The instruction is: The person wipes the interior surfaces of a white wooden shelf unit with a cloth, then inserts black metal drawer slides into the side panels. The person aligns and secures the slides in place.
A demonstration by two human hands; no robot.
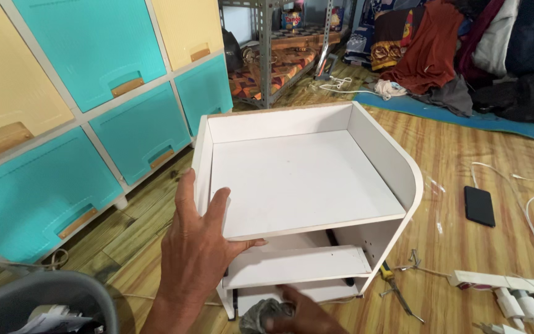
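A small white shelf unit [307, 179] with a raised rim and rounded side panels stands on the wood-patterned floor. My left hand [196, 247] grips its front left corner, thumb on the top board and fingers around the left side panel. At the bottom edge of the view my right hand [298, 315] is closed on a grey cloth [261, 312] in front of the unit's lower shelf [298, 265].
Teal and yellow plastic drawers [94, 124] stand at left. A black phone [479, 206], white cables, a power strip [502, 281] and pliers [397, 291] lie on the floor at right. A grey bin [38, 297] is bottom left. Clothes are piled at back right.
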